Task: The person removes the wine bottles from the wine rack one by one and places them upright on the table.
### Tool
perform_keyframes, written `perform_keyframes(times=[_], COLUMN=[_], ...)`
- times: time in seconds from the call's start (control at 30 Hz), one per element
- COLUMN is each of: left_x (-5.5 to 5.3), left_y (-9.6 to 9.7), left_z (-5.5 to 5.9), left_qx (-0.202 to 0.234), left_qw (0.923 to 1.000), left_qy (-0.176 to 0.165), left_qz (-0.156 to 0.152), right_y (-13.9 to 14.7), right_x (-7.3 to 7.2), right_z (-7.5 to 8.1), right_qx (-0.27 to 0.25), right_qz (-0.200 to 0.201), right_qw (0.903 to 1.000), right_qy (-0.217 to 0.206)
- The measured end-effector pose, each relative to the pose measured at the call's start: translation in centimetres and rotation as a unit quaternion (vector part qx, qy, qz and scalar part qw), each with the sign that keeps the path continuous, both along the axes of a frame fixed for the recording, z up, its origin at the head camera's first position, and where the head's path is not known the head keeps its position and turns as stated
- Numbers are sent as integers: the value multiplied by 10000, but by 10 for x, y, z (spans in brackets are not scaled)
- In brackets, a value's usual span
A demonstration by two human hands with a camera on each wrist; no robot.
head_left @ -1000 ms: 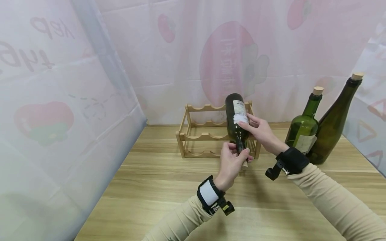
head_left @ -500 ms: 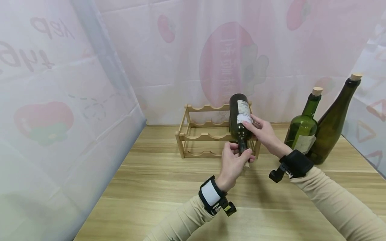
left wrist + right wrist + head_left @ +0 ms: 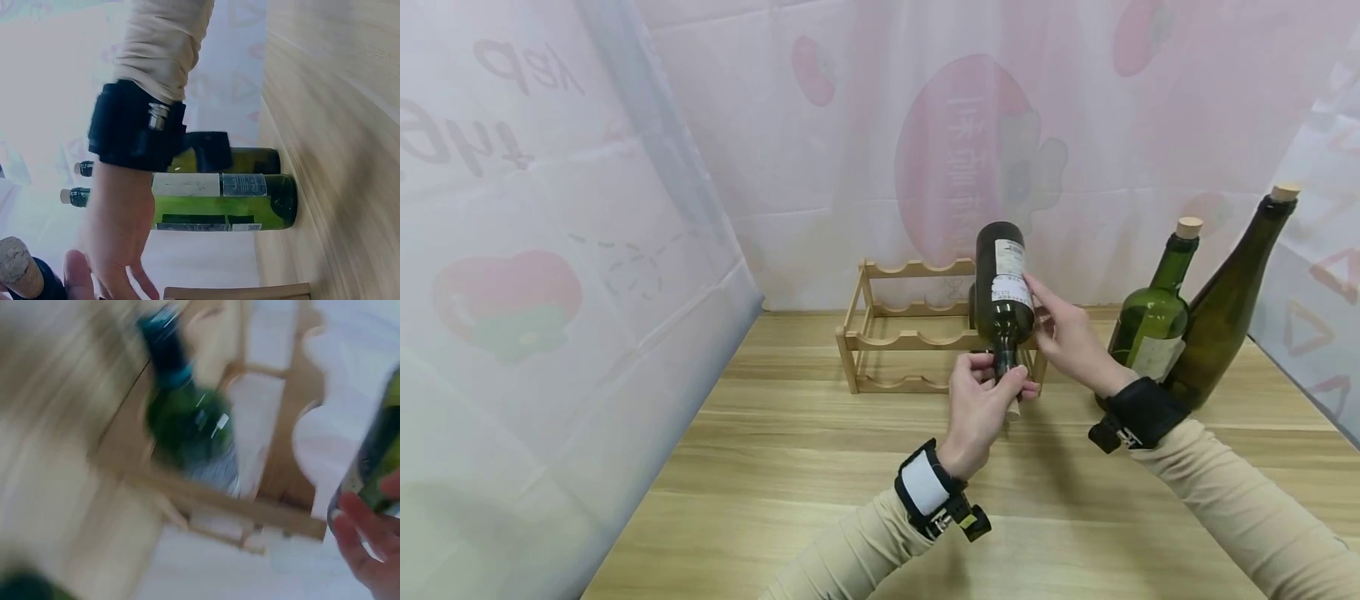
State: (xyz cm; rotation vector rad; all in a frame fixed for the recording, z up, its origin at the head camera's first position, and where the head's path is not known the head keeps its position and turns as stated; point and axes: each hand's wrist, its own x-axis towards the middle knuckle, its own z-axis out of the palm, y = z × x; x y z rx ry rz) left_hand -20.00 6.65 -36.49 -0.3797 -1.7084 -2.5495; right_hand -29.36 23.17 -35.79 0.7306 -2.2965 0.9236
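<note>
A dark green wine bottle (image 3: 992,283) with a white label is held tilted over the right part of a wooden wine rack (image 3: 910,341), its base up and away, its corked neck toward the person. My left hand (image 3: 979,412) pinches the neck just above the cork (image 3: 24,270). On the body's right side, by the label, my right hand (image 3: 1070,340) holds with its fingers and thumb. In the right wrist view another green bottle (image 3: 187,428) lies in the rack's lower tier; the held bottle mostly hides it in the head view.
Right of the rack stand a green corked bottle (image 3: 1159,312) and a taller olive one (image 3: 1232,308), close together, near the right forearm. A printed curtain (image 3: 820,192) hangs behind the wooden table (image 3: 790,467) and along both sides.
The held bottle has shifted right over the rack, its base now slightly higher. My right hand has moved right, its thumb sliding off the label's front to the bottle's side. The left hand keeps its pinch.
</note>
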Motion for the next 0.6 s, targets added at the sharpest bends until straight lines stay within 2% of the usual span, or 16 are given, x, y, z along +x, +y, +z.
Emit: perform_keyframes(times=[0.1,0.23,0.37,0.5,0.6], left_x=[3,4,5,6,6], left_y=[1,0,-3,-10,-16], left_z=[1,1,1,2,1], left_qx=[21,2,-171,-534,-933], left_qw=[10000,10000,9997,9981,9946], left_qy=[18,-71,-133,-80,196], left_qz=[-10,-36,-128,-281,-411], right_y=[1,1,5,9,11], right_x=[-6,-16,-24,-28,-27], right_z=[-3,-5,-7,-7,-8], right_qx=[612,1017,1402,1725,1832], right_qz=[-279,-301,-169,5,106], right_qw=[9943,9845,9680,9527,9474], right_qy=[828,1400,2075,2501,2621])
